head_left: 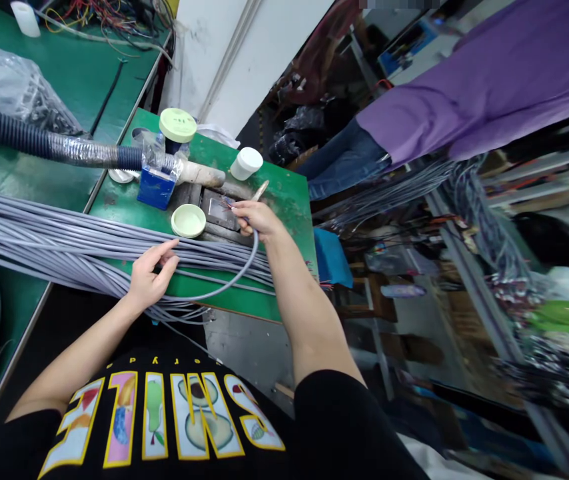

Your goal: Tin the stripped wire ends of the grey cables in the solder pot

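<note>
A thick bundle of grey cables [114,250] lies across the green bench top [284,200]. My left hand [152,277] rests flat on the bundle with its fingers apart. My right hand [257,220] is shut on the end of a single grey cable [244,270] that loops up from the bundle. Thin coloured wires show at the cable's tip, just above a metal plate fixture [219,210]. A pale stick-like tool [260,191] pokes out of my right fingers. An open green lid [188,221] lies close to the bundle.
A corrugated black hose [39,137] with a foil-wrapped end and white nozzle [202,173] reaches over the bench. A blue box [156,188] and white jars [247,163] stand nearby. A person in a purple shirt [479,87] stands to the right among hanging cables.
</note>
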### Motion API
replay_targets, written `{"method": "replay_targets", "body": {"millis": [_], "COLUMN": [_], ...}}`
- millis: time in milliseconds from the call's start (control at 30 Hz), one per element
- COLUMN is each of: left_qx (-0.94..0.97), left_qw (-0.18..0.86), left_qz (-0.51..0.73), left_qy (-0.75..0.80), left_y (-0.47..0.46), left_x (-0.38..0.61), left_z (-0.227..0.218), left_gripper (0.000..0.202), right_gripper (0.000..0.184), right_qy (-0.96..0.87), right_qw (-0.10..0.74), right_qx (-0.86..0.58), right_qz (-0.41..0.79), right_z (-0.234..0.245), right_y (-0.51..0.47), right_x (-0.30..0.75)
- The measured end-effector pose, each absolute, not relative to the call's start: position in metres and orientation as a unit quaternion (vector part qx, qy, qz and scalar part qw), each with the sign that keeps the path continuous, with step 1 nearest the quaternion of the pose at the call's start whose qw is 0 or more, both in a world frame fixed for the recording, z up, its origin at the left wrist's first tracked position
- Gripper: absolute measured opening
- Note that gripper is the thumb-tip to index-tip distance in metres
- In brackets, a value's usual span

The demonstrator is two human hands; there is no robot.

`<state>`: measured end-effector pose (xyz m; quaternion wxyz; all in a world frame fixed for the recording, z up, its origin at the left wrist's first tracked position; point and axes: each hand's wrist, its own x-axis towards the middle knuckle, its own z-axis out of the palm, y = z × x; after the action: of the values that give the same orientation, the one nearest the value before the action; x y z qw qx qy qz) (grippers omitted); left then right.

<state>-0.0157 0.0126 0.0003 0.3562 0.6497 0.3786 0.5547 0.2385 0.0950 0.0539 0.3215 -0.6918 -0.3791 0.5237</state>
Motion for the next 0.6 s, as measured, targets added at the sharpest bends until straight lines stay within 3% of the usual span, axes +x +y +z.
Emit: {"method": "replay_targets", "body": {"millis": [400, 600], "left_qx": [0.663, 0.654], "left_qw": [0.321, 0.409], "left_qz": [0.566, 0.541], "left_qy": [0.369, 0.335], "left_y": [0.013, 0.011], "left_x": [-0.016, -0.015], "left_z": [-0.001, 0.005], "left_gripper": [0.026, 0.023], "right_gripper": [0.038, 0.051], "right_qy": [-0.412, -0.577], "right_qw": [0.34, 0.39], "right_qx": [-0.667, -0.599], "right_qz": [0.519, 0.395], "right_z": [0.069, 0.098], "right_y": [0.078, -0.01], "right_x": [0.232, 0.195]}}
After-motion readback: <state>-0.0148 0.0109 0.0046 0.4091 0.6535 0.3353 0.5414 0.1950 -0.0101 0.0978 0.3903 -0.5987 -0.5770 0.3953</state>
